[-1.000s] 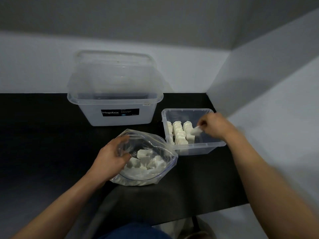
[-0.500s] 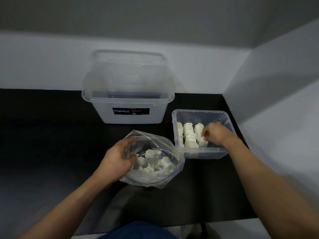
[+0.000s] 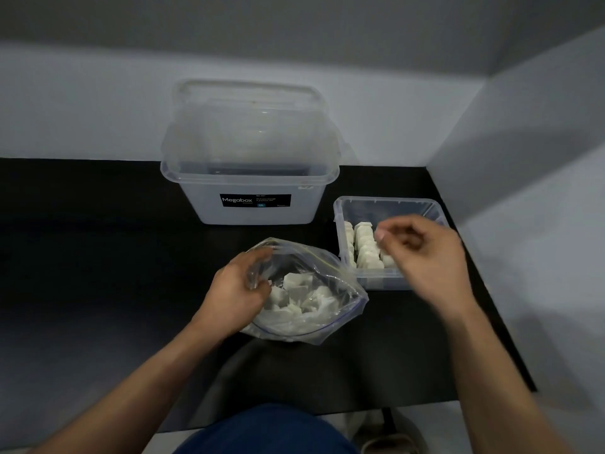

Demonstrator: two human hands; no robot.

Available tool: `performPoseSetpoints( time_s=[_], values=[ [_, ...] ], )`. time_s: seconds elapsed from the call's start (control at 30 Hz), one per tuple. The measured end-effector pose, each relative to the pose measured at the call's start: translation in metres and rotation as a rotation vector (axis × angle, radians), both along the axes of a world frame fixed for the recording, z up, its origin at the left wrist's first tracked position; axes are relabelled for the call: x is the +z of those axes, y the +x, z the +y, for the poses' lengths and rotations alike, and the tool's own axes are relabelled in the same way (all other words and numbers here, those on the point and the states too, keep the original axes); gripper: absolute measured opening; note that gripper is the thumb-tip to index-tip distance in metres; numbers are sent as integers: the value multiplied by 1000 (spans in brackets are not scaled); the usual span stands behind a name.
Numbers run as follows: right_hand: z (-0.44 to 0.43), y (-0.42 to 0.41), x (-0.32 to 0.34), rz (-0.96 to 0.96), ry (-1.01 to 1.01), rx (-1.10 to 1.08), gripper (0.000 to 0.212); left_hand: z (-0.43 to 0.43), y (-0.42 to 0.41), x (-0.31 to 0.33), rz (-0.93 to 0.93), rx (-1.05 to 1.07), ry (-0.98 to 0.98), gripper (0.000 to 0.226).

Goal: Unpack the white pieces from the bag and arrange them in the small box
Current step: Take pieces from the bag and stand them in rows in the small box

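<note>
A clear plastic bag (image 3: 330, 317) lies open on the black table, with several loose white pieces (image 3: 296, 291) inside. My left hand (image 3: 237, 290) grips the bag's left rim and holds its mouth open. The small clear box (image 3: 389, 204) stands to the right of the bag and holds white pieces (image 3: 365, 247) set in rows along its left side. My right hand (image 3: 425, 260) hovers above the box's front half, blurred, fingers loosely curled, with nothing visible in them.
A large clear bin (image 3: 252, 178) labelled Megabox stands behind the bag, its lid propped against the back wall. A white wall (image 3: 540, 191) runs close along the right of the table. The table's front edge (image 3: 425, 406) is near my lap.
My right hand set a white piece into the box's rows, then lifted up and back toward me with nothing in it. My left hand stayed on the bag's rim.
</note>
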State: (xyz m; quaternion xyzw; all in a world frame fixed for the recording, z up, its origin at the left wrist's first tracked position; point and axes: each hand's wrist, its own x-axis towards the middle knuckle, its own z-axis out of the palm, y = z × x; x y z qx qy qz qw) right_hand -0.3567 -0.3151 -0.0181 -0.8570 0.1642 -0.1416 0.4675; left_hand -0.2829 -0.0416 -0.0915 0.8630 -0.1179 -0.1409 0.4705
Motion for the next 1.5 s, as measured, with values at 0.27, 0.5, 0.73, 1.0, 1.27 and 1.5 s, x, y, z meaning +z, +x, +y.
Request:
performPoseSetpoints(
  time_s=[0.27,0.5,0.73,1.0,1.27,1.5],
  values=[
    [117,16,-72,356,-387,442,30,6,-1,-1,-35,-143,33,62],
    [113,70,-128,504,-782,419,37,5,3,-2,-25,-224,30,62],
    [119,77,-128,581,-818,482,29,5,9,0,8,-216,32,63],
    [115,51,-99,431,-776,394,23,3,13,2,-7,-216,38,72],
    [98,-24,-9,-73,-82,101,5,1,17,0,-31,-120,27,76],
    [11,-26,30,-181,150,-63,18,-9,14,-1,2,-106,21,75]
  ],
)
